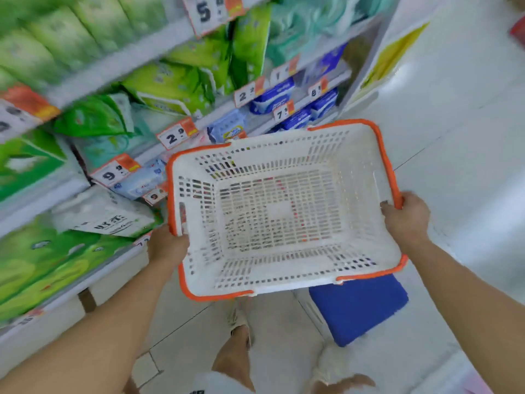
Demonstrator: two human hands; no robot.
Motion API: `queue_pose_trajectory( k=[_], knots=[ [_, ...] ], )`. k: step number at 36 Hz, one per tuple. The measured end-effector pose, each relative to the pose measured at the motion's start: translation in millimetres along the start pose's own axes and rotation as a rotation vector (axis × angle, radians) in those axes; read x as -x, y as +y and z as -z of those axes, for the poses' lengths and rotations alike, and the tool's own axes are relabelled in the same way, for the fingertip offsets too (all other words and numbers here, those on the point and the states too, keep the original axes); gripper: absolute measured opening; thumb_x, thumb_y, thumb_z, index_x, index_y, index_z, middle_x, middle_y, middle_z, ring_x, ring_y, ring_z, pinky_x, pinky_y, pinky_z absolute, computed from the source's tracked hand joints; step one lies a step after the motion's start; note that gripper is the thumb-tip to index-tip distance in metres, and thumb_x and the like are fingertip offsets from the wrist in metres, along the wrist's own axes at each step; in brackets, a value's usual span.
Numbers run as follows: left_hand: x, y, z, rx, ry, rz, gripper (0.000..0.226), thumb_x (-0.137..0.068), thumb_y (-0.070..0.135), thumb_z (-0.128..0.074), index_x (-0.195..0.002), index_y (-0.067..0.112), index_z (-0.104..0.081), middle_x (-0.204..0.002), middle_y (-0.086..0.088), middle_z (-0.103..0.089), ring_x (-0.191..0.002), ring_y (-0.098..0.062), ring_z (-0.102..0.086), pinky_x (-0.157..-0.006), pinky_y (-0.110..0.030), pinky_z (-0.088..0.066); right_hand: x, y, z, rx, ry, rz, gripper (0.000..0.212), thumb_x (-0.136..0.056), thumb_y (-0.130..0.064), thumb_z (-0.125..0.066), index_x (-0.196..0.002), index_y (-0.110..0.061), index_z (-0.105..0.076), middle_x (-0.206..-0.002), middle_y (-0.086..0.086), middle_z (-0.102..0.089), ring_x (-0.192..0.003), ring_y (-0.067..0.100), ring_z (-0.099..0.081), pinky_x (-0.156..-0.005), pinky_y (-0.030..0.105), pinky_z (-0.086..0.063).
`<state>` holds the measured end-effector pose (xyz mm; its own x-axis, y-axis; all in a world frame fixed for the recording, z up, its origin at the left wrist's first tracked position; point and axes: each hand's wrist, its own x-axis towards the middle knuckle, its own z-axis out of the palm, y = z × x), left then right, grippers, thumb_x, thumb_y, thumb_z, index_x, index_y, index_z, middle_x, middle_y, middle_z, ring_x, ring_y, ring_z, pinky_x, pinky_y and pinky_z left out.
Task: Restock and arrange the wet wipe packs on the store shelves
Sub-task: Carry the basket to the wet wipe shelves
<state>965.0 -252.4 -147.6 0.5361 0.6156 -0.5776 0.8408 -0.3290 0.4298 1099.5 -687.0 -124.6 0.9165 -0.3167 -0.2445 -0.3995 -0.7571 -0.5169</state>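
Basket (281, 211) held out in front of me, empty, long axis running left to right between my hands. Left hand (167, 245) curls over the rim at the near-left corner; right hand (406, 217) grips the orange edge on the right. Wet wipe packs (227, 129) sit on the shelves (136, 56) to my left, beyond the basket. Left hand is nearer them; I judge it the reaching hand.

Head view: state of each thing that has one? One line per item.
basket: empty, held level over the floor
left hand: grips the basket's left rim
right hand: grips the basket's right rim
shelves: stocked with packs
blue stool: on the floor, partly under the basket
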Motion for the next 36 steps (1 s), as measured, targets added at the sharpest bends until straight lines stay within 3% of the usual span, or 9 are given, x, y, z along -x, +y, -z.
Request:
queue_pose_trajectory(
  k=[3, 8, 12, 17, 21, 26, 31, 36],
  knots=[
    [26.7, 46.4, -8.2, -0.006, 0.003, -0.045, 0.003, -0.084, 0.014, -0.068, -0.081, 0.014, -0.066, -0.079, -0.009, -0.063, -0.075, -0.029, -0.057, -0.067, -0.032, -0.04, -13.2, 8.8, 49.4, -0.003, 0.032, -0.031, 0.009, -0.089, -0.007, -0.061, -0.097, -0.003, -0.058, -0.086, 0.01, -0.057, -0.081, 0.025, -0.049, -0.071, 0.029, -0.033],
    [58.3, 96.0, -46.4, -0.013, -0.031, -0.059, 0.019, -0.088, 0.026, -0.066, -0.099, 0.011, -0.072, -0.094, -0.013, -0.072, -0.09, -0.033, -0.067, -0.074, -0.036, -0.053, -50.1, 42.1, 123.1, -0.018, 0.098, -0.016, 0.007, -0.09, -0.01, -0.061, -0.096, -0.006, -0.057, -0.086, 0.009, -0.056, -0.081, 0.025, -0.047, -0.072, 0.03, -0.033],
    [100.8, 130.2, -76.0, 0.002, -0.029, -0.079, 0.027, -0.087, 0.015, -0.069, -0.113, 0.007, -0.069, -0.109, -0.015, -0.071, -0.096, -0.034, -0.066, -0.087, -0.045, -0.055, -88.4, 59.9, 173.8, -0.027, 0.101, 0.059, 0.004, -0.091, -0.01, -0.061, -0.093, -0.009, -0.057, -0.083, 0.008, -0.056, -0.078, 0.026, -0.048, -0.07, 0.029, -0.03],
    [130.6, 177.5, -99.4, 0.05, -0.01, -0.086, 0.03, -0.084, 0.01, -0.073, -0.114, 0.011, -0.069, -0.109, -0.01, -0.071, -0.094, -0.031, -0.065, -0.084, -0.038, -0.052, -143.2, 57.4, 206.3, 0.009, 0.062, 0.106, 0.006, -0.091, -0.009, -0.061, -0.09, -0.01, -0.056, -0.081, 0.008, -0.056, -0.078, 0.029, -0.051, -0.072, 0.03, -0.033],
    [107.4, 206.6, -119.9, 0.083, -0.056, -0.085, 0.034, -0.084, 0.011, -0.073, -0.117, 0.015, -0.066, -0.11, -0.011, -0.071, -0.091, -0.031, -0.065, -0.083, -0.041, -0.054, -187.9, 49.8, 204.5, 0.054, 0.054, 0.093, 0.006, -0.092, -0.009, -0.061, -0.097, -0.005, -0.06, -0.083, 0.009, -0.058, -0.079, 0.029, -0.052, -0.073, 0.032, -0.037],
    [67.2, 240.0, -158.9, 0.01, -0.194, -0.072, 0.031, -0.084, 0.011, -0.071, -0.114, 0.015, -0.067, -0.11, -0.011, -0.07, -0.087, -0.028, -0.062, -0.074, -0.033, -0.05, -249.0, 46.2, 189.0, 0.11, 0.08, 0.024, 0.012, -0.094, -0.011, -0.057, -0.101, -0.002, -0.062, -0.086, 0.013, -0.059, -0.083, 0.036, -0.057, -0.074, 0.036, -0.043],
    [28.2, 270.3, -209.7, 0.037, -0.238, 0.002, 0.028, -0.084, 0.011, -0.071, -0.11, 0.018, -0.064, -0.109, -0.007, -0.069, -0.09, -0.029, -0.065, -0.083, -0.043, -0.058, -329.5, 51.1, 160.1, 0.132, -0.085, -0.133, 0.024, -0.091, -0.013, -0.057, -0.113, -0.005, -0.059, -0.101, 0.016, -0.061, -0.085, 0.033, -0.055, -0.071, 0.034, -0.043],
    [-19.1, 281.3, -281.4, 0.021, -0.148, 0.068, 0.029, -0.083, 0.014, -0.073, -0.111, 0.017, -0.065, -0.107, -0.007, -0.071, -0.092, -0.03, -0.067, -0.084, -0.042, -0.057, -423.4, 71.0, 88.3, 0.041, -0.242, -0.218, 0.038, -0.086, -0.017, -0.067, -0.12, -0.004, -0.056, -0.102, 0.015, -0.058, -0.089, 0.033, -0.055, -0.076, 0.037, -0.044]
  ],
)
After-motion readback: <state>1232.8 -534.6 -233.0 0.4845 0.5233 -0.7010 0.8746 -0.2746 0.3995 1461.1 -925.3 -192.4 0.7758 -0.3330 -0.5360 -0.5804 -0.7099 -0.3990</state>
